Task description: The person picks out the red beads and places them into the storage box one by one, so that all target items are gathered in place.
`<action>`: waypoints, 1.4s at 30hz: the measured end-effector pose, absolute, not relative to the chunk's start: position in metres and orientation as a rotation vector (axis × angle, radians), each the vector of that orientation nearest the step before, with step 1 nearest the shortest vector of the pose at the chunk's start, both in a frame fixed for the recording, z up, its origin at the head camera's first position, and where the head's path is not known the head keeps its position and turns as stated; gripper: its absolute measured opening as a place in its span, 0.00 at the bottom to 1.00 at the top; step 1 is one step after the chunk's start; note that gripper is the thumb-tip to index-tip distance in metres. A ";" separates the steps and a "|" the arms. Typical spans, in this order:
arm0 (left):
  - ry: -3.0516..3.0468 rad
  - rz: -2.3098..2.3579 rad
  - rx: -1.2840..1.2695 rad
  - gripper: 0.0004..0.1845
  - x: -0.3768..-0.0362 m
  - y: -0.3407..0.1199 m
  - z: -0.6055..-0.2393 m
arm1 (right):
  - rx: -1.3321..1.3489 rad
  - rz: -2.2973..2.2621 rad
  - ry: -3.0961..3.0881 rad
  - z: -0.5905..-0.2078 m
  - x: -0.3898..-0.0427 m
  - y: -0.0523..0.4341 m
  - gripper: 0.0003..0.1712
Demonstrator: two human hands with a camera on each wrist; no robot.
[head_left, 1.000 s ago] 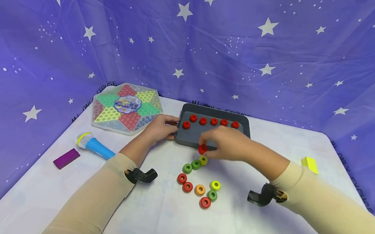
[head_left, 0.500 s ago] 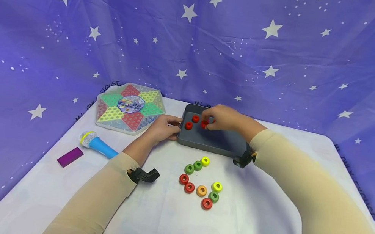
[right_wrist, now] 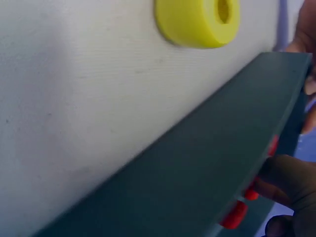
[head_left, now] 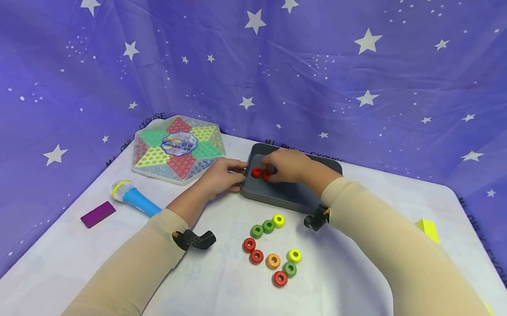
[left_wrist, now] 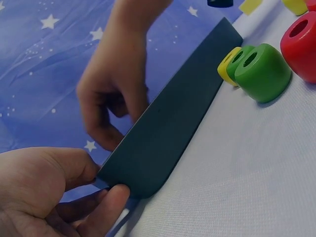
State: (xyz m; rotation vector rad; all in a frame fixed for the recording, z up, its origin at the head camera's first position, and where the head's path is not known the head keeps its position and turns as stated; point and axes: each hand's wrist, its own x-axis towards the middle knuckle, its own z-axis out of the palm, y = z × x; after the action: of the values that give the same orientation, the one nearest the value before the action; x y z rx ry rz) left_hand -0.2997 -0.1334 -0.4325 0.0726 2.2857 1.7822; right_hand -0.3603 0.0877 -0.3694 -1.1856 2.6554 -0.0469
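A dark grey tray [head_left: 272, 200] stands on the white table. My left hand [head_left: 222, 178] grips its left end, the fingers on both sides of the corner wall in the left wrist view. Inside the tray my right hand [head_left: 291, 165] pinches a red bead [head_left: 267, 176], just right of another red bead [head_left: 256, 172]. More red beads [right_wrist: 234, 215] show over the rim in the right wrist view; the hand hides others from the head camera. In front of the tray lie loose beads with holes: yellow [head_left: 278, 220], green [head_left: 257, 231], red [head_left: 256, 256] and orange [head_left: 273, 261].
A hexagonal Chinese checkers board [head_left: 179, 145] lies back left. Nearer are a blue toy microphone [head_left: 140, 200], partly behind the left sleeve, and a purple block [head_left: 98, 215]. A yellow block [head_left: 428, 230] lies at the right, and a starry purple curtain [head_left: 263, 66] hangs behind.
My right hand has carried a red bead from in front of the tray into it, then moved toward the tray's left end. The left hand stays on the tray's end.
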 end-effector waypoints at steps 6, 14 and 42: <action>2.276 1.782 0.063 0.25 -0.298 -0.134 -0.432 | -1.159 -0.131 2.706 -0.336 -0.348 0.094 0.22; 2.270 1.795 0.081 0.26 -0.299 -0.135 -0.431 | -1.288 -0.295 2.683 -0.307 -0.295 0.104 0.21; 2.281 1.787 0.063 0.24 -0.299 -0.135 -0.431 | -1.403 -0.312 2.645 -0.387 -0.166 0.108 0.10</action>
State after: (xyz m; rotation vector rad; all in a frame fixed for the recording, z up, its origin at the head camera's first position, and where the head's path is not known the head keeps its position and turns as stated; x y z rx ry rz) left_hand -0.2993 -0.1347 -0.4314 0.0630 2.2815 1.7866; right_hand -0.1659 0.1081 -0.3865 -1.4034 2.6448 -0.3117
